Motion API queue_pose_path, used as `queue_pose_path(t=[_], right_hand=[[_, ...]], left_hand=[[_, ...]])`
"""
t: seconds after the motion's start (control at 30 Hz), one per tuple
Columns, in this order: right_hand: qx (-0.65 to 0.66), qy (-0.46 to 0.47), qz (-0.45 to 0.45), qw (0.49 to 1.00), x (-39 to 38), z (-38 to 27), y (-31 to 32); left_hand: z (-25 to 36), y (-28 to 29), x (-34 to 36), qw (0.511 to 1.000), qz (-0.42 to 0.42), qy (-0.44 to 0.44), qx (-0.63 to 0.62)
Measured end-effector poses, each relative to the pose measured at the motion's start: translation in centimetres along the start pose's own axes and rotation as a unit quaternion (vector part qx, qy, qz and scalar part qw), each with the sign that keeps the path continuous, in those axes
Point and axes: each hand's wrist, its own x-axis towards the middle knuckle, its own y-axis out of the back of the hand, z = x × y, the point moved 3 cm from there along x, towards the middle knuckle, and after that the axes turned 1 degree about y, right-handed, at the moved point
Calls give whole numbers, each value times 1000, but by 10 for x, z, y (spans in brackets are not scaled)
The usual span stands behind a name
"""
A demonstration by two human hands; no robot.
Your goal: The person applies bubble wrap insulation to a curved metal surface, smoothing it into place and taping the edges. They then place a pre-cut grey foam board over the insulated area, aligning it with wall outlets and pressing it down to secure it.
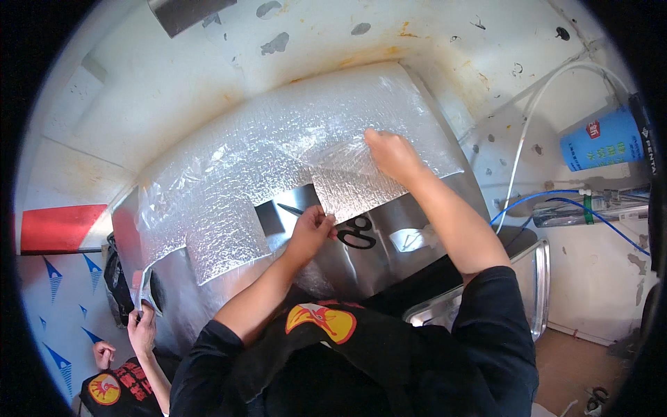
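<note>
A silver foil insulation sheet (243, 181) with clear film over parts of it covers a brushed-metal surface (385, 257), with a rectangular cut-out near its front edge. My left hand (306, 233) is curled at that cut-out, over black-handled scissors (356, 233), whose blades point left across bare metal; I cannot make out whether it grips the scissors or the foil edge. My right hand (389, 156) is closed on wrinkled film on the foil, at the upper right of the cut-out.
Another person's hands (142, 326) are at lower left, one at a foil edge. A stained white wall (326, 35) rises behind. At right are a blue container (597, 142), white and blue tubes (524, 128) and a metal tray (538, 288). More scissors (597, 399) lie lower right.
</note>
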Motion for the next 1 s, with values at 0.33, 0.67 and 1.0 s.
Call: queue_pose_path(t=[0.33, 0.67, 1.0], right_hand=[[6, -7, 23, 1000, 19, 6, 22], [113, -68, 93, 987, 7, 2, 28], [539, -284, 80, 789, 7, 24, 15]], left_hand=[[-2, 1, -9, 988, -24, 25, -149], [144, -41, -104, 943, -144, -222, 200], [174, -89, 84, 756, -108, -330, 555]])
